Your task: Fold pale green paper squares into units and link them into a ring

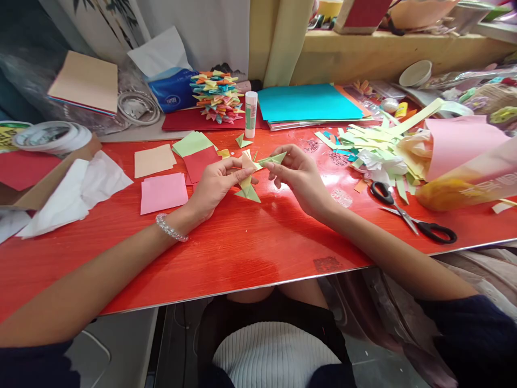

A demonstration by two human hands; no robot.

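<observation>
My left hand (218, 186) pinches a folded paper piece (247, 182) of pale yellow, peach and green points, held just above the red table. With thumb and fingers closed, my right hand (298, 171) grips a green folded point (277, 158) on the right of the same piece. Whether that point is joined to the rest I cannot tell. Behind the hands lies a small green folded triangle (243, 141), near an upright glue stick (251, 114). To the left are squares of green paper (193, 143), red paper (200, 163), peach paper (153, 160) and pink paper (163, 193).
A layered, multicoloured folded-paper model (217, 97) stands at the back beside a tissue pack (172, 89). Blue paper sheets (309, 103) lie behind my right hand. Paper strips (371, 143), open scissors (414, 213) and a pink-and-yellow bag (464, 167) occupy the right.
</observation>
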